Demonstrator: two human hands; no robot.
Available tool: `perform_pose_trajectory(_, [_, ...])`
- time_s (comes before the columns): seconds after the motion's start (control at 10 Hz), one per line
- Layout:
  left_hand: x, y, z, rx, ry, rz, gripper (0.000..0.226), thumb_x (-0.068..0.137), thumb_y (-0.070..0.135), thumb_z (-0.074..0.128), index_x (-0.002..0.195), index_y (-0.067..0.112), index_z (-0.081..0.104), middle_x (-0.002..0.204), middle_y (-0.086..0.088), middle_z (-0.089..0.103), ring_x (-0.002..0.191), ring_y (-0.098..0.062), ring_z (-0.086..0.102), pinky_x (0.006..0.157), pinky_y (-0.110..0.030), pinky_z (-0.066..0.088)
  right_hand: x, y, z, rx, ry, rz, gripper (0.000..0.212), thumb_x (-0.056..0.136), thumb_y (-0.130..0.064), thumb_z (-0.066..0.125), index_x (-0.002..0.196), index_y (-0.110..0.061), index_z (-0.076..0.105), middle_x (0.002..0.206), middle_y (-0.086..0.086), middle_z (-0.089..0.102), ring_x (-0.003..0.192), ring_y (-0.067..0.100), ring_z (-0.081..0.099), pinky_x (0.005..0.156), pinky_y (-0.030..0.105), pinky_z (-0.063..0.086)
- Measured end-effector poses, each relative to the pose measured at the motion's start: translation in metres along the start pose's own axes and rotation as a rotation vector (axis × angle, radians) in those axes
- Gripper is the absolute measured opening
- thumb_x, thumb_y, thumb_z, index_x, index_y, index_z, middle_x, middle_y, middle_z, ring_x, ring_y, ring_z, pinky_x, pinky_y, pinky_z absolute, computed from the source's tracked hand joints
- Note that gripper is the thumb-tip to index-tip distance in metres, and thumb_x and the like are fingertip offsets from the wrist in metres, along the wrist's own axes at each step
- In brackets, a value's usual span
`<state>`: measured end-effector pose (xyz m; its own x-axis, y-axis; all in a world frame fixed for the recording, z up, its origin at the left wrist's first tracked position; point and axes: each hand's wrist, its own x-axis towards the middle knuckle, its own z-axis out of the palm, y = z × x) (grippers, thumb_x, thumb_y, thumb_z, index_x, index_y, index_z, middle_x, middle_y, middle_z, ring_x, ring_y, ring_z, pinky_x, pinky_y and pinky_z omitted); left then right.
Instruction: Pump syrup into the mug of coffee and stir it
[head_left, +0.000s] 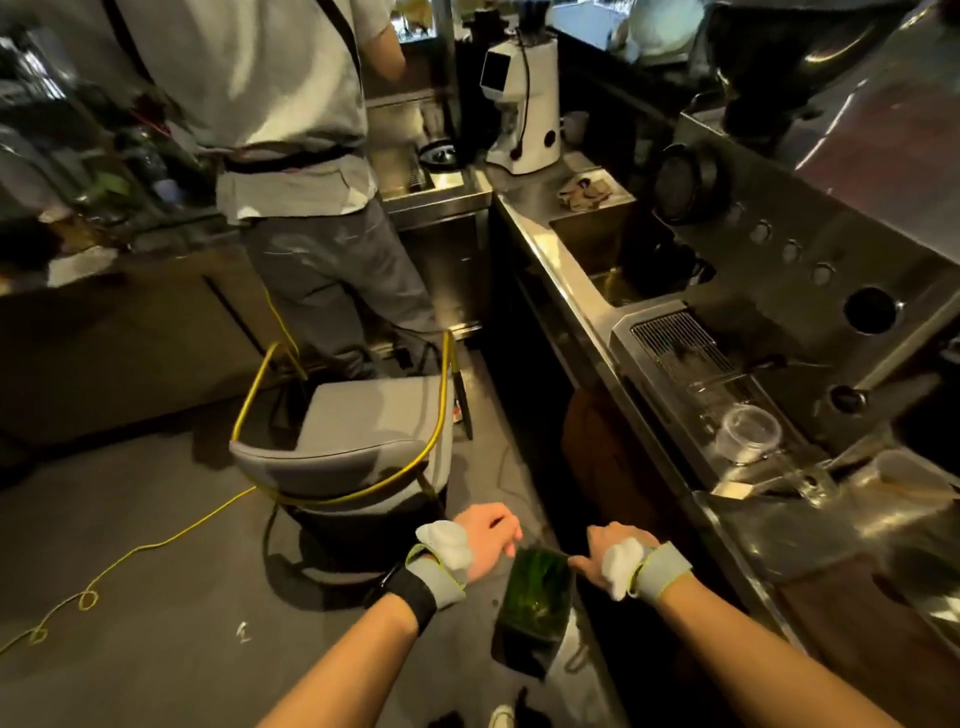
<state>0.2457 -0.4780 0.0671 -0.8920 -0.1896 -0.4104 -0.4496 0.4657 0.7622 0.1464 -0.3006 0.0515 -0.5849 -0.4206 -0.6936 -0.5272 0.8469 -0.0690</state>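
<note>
My left hand (485, 538) and my right hand (608, 545) are low in the view, above the floor, each wearing a grey wrist strap. Between them is a dark phone (537, 590) with a greenish reflective screen. The curled fingers of both hands pinch its top corners. I see no mug of coffee, syrup bottle or pump. A clear plastic cup (748, 434) stands upright on the drip tray (670, 338) of the steel espresso machine (810, 270) to my right.
A grey chair with a yellow frame (358, 441) stands just ahead. Behind it a person in a grey shirt (291, 130) faces the back counter. A white grinder (524, 104) stands on the steel counter (524, 208). A yellow cable (156, 545) lies on the floor.
</note>
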Motion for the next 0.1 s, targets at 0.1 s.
perform_pose_trajectory(0.1, [0.0099,0.0022,0.0032,0.012,-0.039,0.018,0.032,0.089,0.026,0.042,0.059,0.032,0.053,0.056,0.009,0.059,0.055,-0.003,0.051,0.062,-0.023,0.042,0.0027,-0.0005,0.0010,0.012,0.069,0.014,0.060,0.089,-0.059,0.040,0.122,-0.012,0.056,0.121,0.011,0.064,0.109,0.031,0.063,0.084,0.035,0.051])
